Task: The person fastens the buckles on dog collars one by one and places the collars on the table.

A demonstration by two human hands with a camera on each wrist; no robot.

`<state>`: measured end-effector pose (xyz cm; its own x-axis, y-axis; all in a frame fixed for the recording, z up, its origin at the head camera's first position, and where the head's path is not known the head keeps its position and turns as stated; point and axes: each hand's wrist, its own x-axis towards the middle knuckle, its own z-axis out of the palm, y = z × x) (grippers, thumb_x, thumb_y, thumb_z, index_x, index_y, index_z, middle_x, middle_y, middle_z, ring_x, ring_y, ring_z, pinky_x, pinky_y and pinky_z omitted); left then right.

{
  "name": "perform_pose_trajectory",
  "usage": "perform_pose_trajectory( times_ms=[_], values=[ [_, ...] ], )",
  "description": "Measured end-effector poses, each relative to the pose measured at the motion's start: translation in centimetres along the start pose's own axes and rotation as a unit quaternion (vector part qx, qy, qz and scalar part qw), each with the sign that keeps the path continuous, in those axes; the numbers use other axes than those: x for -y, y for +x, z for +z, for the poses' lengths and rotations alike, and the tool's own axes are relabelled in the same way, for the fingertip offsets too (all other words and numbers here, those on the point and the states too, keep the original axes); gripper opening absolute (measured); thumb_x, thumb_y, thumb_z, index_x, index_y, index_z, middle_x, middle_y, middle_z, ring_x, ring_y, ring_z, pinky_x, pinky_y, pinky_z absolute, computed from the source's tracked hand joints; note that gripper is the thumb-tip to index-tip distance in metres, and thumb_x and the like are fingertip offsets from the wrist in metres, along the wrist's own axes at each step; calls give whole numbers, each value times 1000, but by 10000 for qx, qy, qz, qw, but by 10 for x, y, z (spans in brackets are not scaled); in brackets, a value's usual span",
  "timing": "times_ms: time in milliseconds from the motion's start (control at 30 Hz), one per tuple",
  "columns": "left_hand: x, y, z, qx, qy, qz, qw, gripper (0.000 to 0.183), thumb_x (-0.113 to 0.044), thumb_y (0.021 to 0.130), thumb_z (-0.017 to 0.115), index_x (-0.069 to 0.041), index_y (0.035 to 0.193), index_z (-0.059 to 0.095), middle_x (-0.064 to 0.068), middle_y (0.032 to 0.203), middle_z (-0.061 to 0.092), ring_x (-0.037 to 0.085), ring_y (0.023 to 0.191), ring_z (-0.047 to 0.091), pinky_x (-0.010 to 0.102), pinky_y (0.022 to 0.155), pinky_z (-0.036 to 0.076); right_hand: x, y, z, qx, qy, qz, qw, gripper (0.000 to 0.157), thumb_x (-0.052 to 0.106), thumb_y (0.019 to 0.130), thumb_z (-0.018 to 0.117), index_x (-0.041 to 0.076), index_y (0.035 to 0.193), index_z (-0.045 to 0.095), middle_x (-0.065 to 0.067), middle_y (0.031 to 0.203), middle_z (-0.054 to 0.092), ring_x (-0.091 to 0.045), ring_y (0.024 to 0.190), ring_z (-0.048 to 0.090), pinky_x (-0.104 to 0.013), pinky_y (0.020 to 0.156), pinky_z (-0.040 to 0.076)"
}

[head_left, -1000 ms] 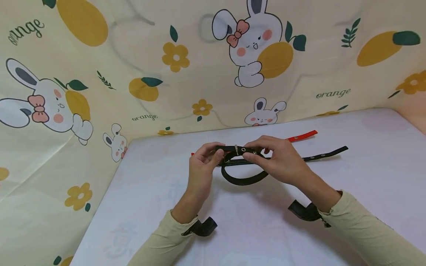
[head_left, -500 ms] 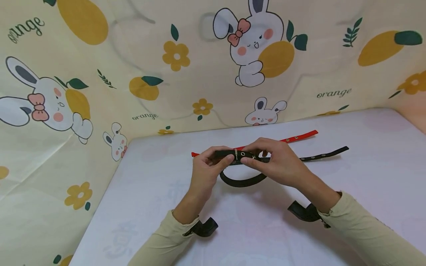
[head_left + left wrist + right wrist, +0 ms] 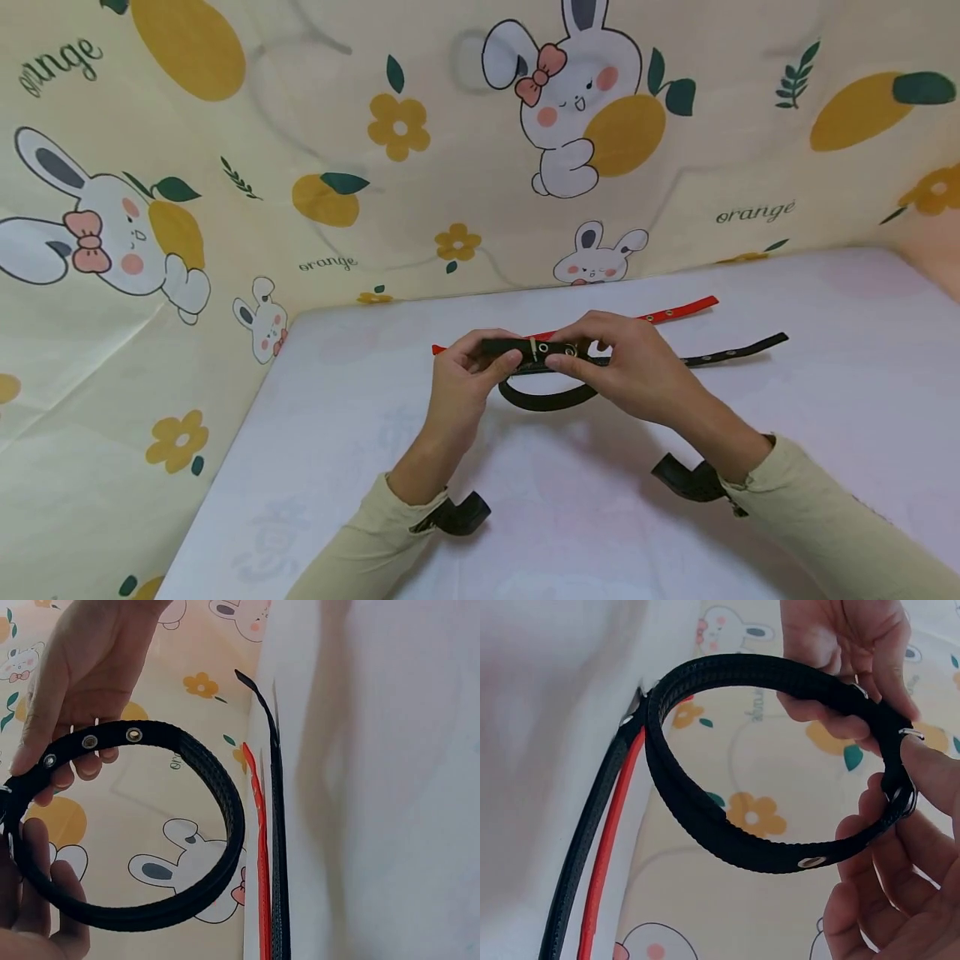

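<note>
A black collar [image 3: 546, 402] is closed into a loop and held between both hands above the table. My left hand [image 3: 467, 375] pinches the band at the left of the metal buckle [image 3: 534, 350], thumb in front. On the other side, my right hand [image 3: 633, 360] pinches the strap near an eyelet, thumb and fingers together. Seen in the left wrist view, the collar [image 3: 234, 825] makes a round ring with several metal eyelets along its upper part. A metal ring [image 3: 909, 799] shows beside the fingers in the right wrist view.
Behind the hands, a red collar [image 3: 678, 312] and another black collar [image 3: 733, 355] lie stretched out side by side on the white table [image 3: 360, 467]. A cloth [image 3: 405, 200] printed with rabbits and oranges hangs behind. Black devices [image 3: 467, 513] are strapped at both wrists.
Both hands stay on the collar near the buckle. The band between them has turned and dropped slightly, so more of its flat face shows. The left hand has shifted slightly rightward.
</note>
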<state>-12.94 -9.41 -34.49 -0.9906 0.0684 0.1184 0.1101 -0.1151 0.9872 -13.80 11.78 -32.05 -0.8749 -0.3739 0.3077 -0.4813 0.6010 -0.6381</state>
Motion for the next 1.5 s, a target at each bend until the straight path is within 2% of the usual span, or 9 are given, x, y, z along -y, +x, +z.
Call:
perform_pose_trajectory(
  times_ms=[333,600,833,1000,1167,1333,1500],
  values=[
    [-4,-2,-2,-182,-144,16,9997,28,-2,92,68,7,118,62,-3,96,67,12,89,66,23,86,55,-2,0,2,-73,-23,-51,10000,22,38,89,75,30,109,75,13,91,67,-6,85,58,-29,72,45],
    [-4,0,-3,-328,-282,-56,9990,25,-5,94,66,5,116,62,-3,99,65,15,95,63,24,86,53,-2,1,0,23,-81,35,10000,24,39,88,75,29,110,75,12,93,68,-7,88,59,-34,78,47],
    [1,0,-4,-155,-414,-13,9990,29,-4,88,74,0,115,64,-2,99,67,13,92,66,24,86,55,-2,2,4,-67,52,-124,9999,22,36,88,76,30,110,74,14,89,67,-6,84,58,-34,78,49],
    [5,-2,-3,-29,-401,120,9991,34,-5,86,75,6,116,63,-2,101,67,14,92,64,24,84,55,-3,1,8,-88,82,-223,9997,24,33,87,77,30,110,74,15,94,66,-4,83,58,-27,75,49],
    [3,-3,-1,71,-346,259,9990,34,-2,87,73,10,115,61,-4,97,68,13,90,64,24,83,55,-1,0,11,5,184,-306,9994,25,33,87,77,29,111,73,12,103,66,-5,85,59,-27,74,51],
    [0,-4,1,196,-275,312,9989,33,-2,87,73,11,114,60,-6,96,68,11,87,63,23,82,55,0,-1,10,-51,108,-347,9993,21,36,87,77,31,107,74,16,89,67,-4,82,59,-25,72,51],
    [0,-3,0,73,-252,340,9991,31,-3,88,73,9,114,61,-5,97,68,13,90,64,25,84,55,1,0,9,-220,73,-411,9989,18,34,86,78,29,104,75,16,85,68,-3,79,59,-23,69,50]
  ],
)
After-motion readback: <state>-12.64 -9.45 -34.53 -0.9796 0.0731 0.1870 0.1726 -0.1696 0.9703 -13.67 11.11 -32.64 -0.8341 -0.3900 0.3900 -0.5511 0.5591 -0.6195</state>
